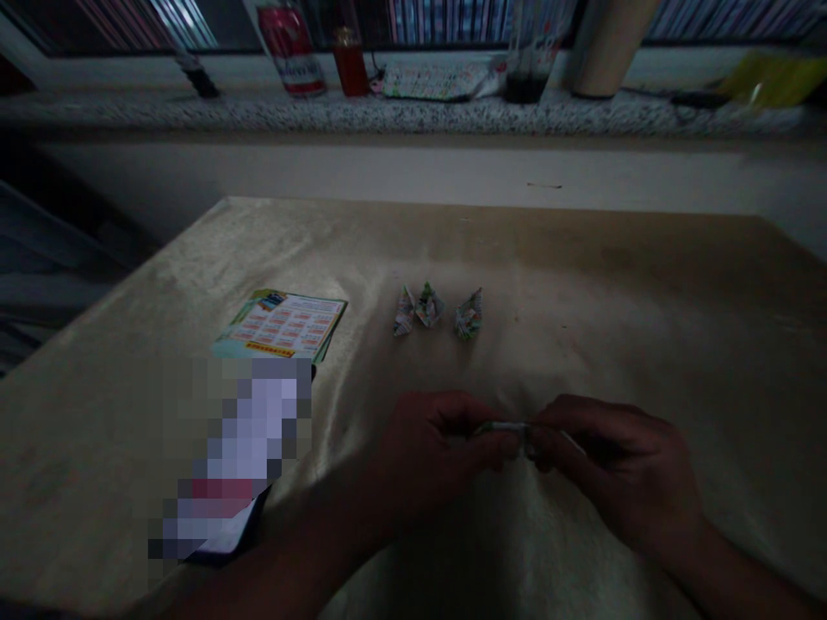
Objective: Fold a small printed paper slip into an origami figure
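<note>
My left hand (439,443) and my right hand (604,469) meet low over the table, fingers pinched together on a small folded piece of paper (507,428) held between them. Most of that paper is hidden by my fingertips. Beyond my hands, three small folded paper shapes (430,307) with printed patterns stand in a row on the cloth, the third (469,314) a little apart to the right.
A beige shiny cloth covers the table (613,284). A printed leaflet (284,325) lies at left, with a phone (226,482) nearer me. On the stone sill behind stand a red can (292,47), a small red bottle (350,60), a glass (530,52) and a cylinder (604,47).
</note>
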A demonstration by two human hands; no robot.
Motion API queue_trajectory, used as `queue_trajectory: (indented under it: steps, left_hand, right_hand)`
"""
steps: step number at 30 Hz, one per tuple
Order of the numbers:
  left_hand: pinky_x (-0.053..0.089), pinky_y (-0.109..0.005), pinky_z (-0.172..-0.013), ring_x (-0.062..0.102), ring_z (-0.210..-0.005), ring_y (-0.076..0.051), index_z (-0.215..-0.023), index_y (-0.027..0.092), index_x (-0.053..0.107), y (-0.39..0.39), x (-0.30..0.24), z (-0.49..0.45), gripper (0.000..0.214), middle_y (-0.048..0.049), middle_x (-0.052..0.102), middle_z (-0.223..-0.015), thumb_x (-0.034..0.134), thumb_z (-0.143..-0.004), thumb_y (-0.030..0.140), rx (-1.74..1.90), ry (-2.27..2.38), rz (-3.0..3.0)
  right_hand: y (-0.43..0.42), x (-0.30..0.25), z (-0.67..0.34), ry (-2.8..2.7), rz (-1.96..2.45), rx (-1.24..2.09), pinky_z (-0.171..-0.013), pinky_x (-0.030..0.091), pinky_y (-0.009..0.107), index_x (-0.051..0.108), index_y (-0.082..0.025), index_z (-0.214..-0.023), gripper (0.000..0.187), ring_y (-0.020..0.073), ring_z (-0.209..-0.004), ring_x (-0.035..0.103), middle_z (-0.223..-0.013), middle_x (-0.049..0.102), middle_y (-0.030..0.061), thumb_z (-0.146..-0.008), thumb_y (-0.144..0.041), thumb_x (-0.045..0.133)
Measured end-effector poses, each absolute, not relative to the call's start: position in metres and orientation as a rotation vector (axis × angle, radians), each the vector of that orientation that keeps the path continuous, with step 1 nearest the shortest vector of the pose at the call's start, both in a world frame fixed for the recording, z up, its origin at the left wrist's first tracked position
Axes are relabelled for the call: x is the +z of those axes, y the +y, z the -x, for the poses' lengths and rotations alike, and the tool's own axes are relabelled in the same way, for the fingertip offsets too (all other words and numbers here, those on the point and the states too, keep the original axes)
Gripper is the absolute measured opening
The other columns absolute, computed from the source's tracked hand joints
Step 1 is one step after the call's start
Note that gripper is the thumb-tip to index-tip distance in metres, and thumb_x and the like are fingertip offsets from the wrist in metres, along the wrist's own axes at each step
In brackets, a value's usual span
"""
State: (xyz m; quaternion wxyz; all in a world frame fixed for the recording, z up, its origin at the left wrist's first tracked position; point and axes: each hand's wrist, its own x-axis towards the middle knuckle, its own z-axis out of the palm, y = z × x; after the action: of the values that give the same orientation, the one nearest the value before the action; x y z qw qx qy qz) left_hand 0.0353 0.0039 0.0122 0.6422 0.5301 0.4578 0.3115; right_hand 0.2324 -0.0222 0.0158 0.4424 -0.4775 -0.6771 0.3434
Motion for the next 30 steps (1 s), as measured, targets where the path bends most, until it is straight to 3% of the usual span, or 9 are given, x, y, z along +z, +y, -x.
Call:
queue_trajectory:
  steps: [6,11,15,20,24,27,30]
  left_hand:
    - [0.046,-0.019,-0.056,0.063,-0.058,-0.01,-0.074,0.016,0.078,0.0048,0.0113,-0.0345,0.009,-0.0006,0.073,-0.064,0.079,-0.077,0.024,0.703,1.054,-1.189]
    - [0.045,-0.019,-0.055,0.062,-0.057,-0.01,-0.076,0.017,0.08,0.0029,0.0082,-0.0358,0.008,-0.0005,0.073,-0.063,0.081,-0.076,0.025,0.732,1.083,-1.212]
    - [0.046,-0.019,-0.055,0.063,-0.057,-0.011,-0.079,0.018,0.081,0.0019,0.0064,-0.0357,0.01,-0.0012,0.075,-0.066,0.082,-0.074,0.026,0.766,1.066,-1.228]
    - [0.049,-0.019,-0.056,0.067,-0.06,-0.011,-0.08,0.019,0.081,0.0023,0.008,-0.0355,0.007,-0.0014,0.078,-0.069,0.082,-0.074,0.022,0.816,1.053,-1.232]
    - [0.053,-0.02,-0.059,0.07,-0.064,-0.014,-0.081,0.018,0.08,0.0029,0.0084,-0.036,0.012,-0.0025,0.079,-0.072,0.084,-0.07,0.021,0.866,1.094,-1.203]
    - [0.056,-0.022,-0.064,0.073,-0.07,-0.016,-0.084,0.017,0.079,0.0027,0.0068,-0.0361,0.019,-0.0028,0.08,-0.077,0.086,-0.066,0.02,0.871,1.094,-1.179]
    - [0.056,-0.021,-0.063,0.073,-0.071,-0.016,-0.088,0.017,0.079,0.0018,0.0049,-0.0362,0.021,-0.0032,0.08,-0.079,0.085,-0.068,0.021,0.841,1.081,-1.175]
  right_hand:
    - [-0.0208,0.0109,-0.2301,-1.535,1.286,1.068,-0.046,0.048,0.014,0.08,-0.022,-0.077,0.004,0.0093,-0.051,0.064,-0.062,0.074,-0.0017,-0.079,-0.019,0.08]
    - [-0.0219,0.0099,-0.231,-1.471,1.294,1.141,-0.045,0.048,0.015,0.079,-0.021,-0.08,0.006,0.0096,-0.05,0.063,-0.062,0.073,-0.0013,-0.075,-0.017,0.081]
    - [-0.0244,0.0112,-0.2298,-1.39,1.294,1.123,-0.044,0.051,0.013,0.075,-0.021,-0.08,0.013,0.0097,-0.05,0.066,-0.062,0.073,-0.0027,-0.071,-0.015,0.084]
    - [-0.0234,0.0093,-0.2286,-1.315,1.313,1.193,-0.051,0.058,0.017,0.077,-0.023,-0.096,0.025,0.0137,-0.058,0.074,-0.071,0.08,0.0006,-0.072,-0.02,0.084]
    - [-0.0219,0.0099,-0.2317,-1.448,1.332,1.122,-0.049,0.051,0.017,0.078,-0.021,-0.077,0.005,0.0116,-0.054,0.066,-0.063,0.074,0.0009,-0.078,-0.026,0.08]
    - [-0.0222,0.0107,-0.2338,-1.512,1.315,1.138,-0.043,0.043,0.018,0.074,-0.019,-0.068,0.021,0.01,-0.049,0.056,-0.056,0.066,-0.0003,-0.085,-0.031,0.074]
    - [-0.0231,0.0095,-0.2341,-1.547,1.31,1.139,-0.044,0.04,0.02,0.072,-0.018,-0.068,0.022,0.0101,-0.05,0.053,-0.056,0.062,-0.001,-0.086,-0.03,0.073]
